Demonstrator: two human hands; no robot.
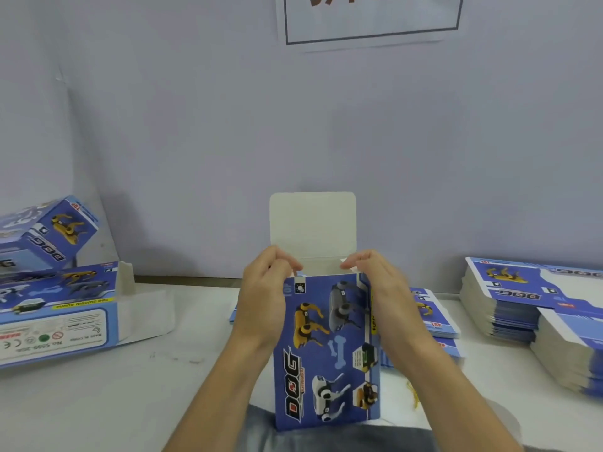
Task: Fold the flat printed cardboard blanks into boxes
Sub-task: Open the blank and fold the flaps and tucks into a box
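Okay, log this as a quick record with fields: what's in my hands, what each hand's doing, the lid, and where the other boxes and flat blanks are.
held: blue DOG box, upright
left hand: grips box's top left corner
right hand: grips box's top right corner
lid flap: standing up, not tucked
folded boxes: far left on table
flat blanks: stacked at right

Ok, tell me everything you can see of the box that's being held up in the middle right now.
The box is blue printed cardboard showing yellow, grey and white robot dogs, a bone and a "DOG" logo running sideways. It stands upright at the table's near edge, formed into a sleeve. Its top lid flap, plain off-white inside, sticks straight up, unclosed. The left hand and right hand grip its upper corners, fingers curled over the top edge.
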